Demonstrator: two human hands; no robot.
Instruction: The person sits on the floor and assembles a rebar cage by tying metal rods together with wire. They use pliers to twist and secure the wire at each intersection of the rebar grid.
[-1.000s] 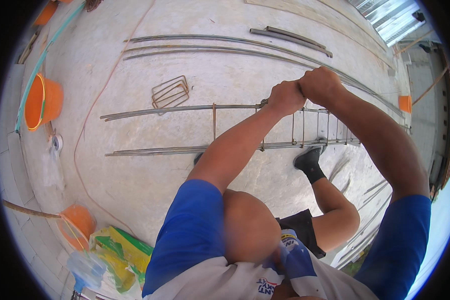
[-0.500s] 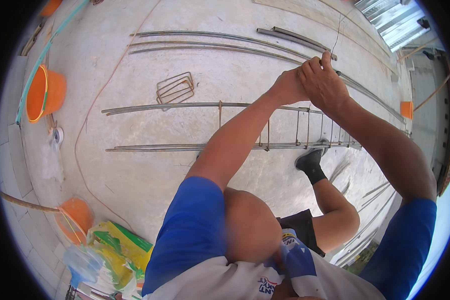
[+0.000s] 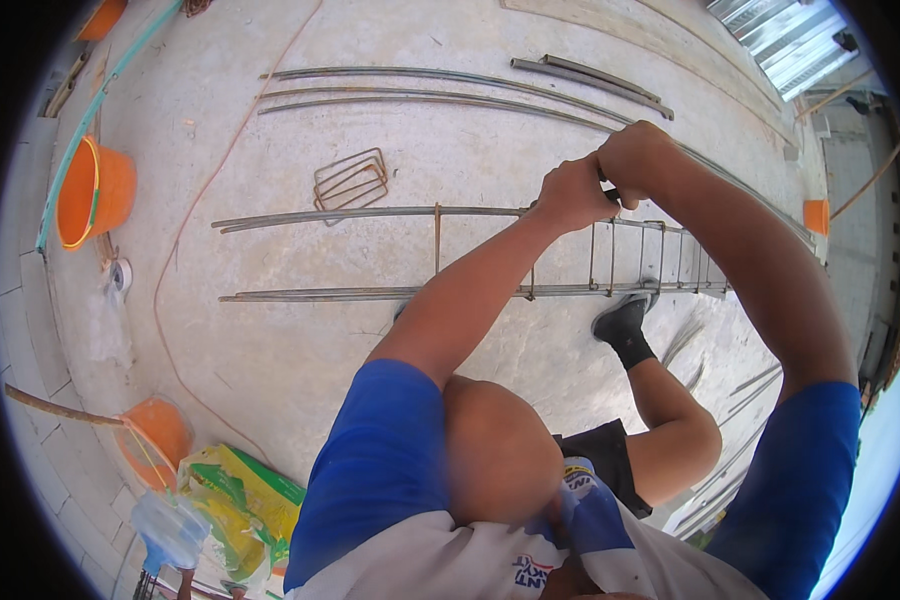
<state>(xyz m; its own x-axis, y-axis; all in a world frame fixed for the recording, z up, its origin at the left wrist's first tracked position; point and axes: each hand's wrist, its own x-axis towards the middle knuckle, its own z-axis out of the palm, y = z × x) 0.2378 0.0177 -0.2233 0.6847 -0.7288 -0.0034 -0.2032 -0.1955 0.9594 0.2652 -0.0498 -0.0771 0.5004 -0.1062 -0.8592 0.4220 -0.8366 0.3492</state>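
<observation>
A rebar cage [image 3: 330, 215] lies across the concrete floor in front of me: long parallel bars joined by thin stirrups [image 3: 437, 240] at intervals. My left hand [image 3: 573, 193] is closed at its far bars, near the middle. Right beside it and slightly higher, my right hand [image 3: 640, 155] is closed, bent down at the wrist. Between the hands shows a dark tool handle [image 3: 611, 192]; its head is hidden by the fingers. What my left fingers grip is also hidden. A few loose rectangular stirrups [image 3: 351, 181] lie beyond the cage's left part.
Loose long bars [image 3: 400, 94] and two short dark lengths [image 3: 595, 82] lie farther off. Orange buckets [image 3: 105, 195] stand at left, another [image 3: 816, 216] at far right. A yellow-green sack [image 3: 240, 495] lies lower left. My shoe [image 3: 622, 320] is by the near bars.
My right hand has rolled over, its raised finger now turned down, and its elbow has dropped slightly inward. My left hand has shifted a little nearer. The dark handle has come into sight.
</observation>
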